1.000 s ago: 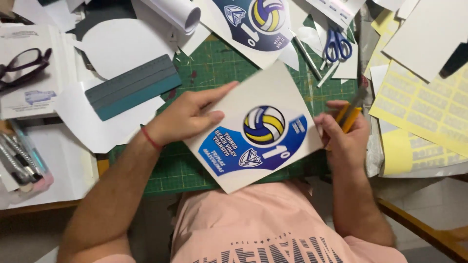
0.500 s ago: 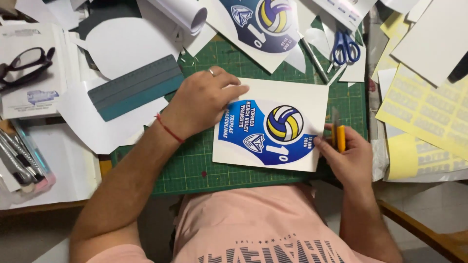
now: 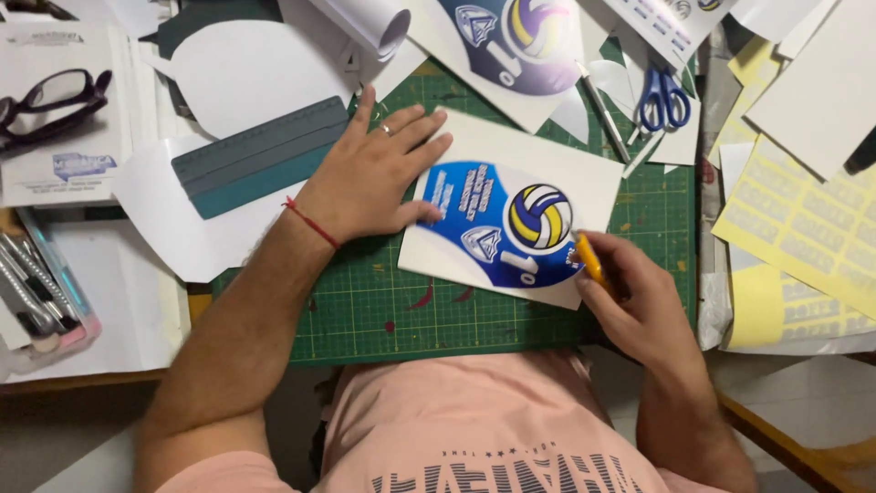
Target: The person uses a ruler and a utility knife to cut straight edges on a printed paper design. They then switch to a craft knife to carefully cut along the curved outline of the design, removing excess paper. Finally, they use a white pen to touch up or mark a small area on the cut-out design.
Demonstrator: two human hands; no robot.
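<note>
Centrally, white sticker sheet w/ blue volleyball print on green cutting mat, left hand flat, open, pinning its left edge, right hand gripping yellow craft knife at sheet's right edge, blue scissors nearby

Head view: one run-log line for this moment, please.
left hand flat on sticker sheet | right hand holds yellow knife at sheet edge | green cutting mat

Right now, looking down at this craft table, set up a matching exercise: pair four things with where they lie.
Things:
1. scissors
2. glasses
3. left hand
4. yellow cutter

Places:
A. far left, on a white sheet
B. in the right hand
C. top right, blue handles
D. pressing the printed sticker sheet

Pairs: 1-C, 2-A, 3-D, 4-B
</note>
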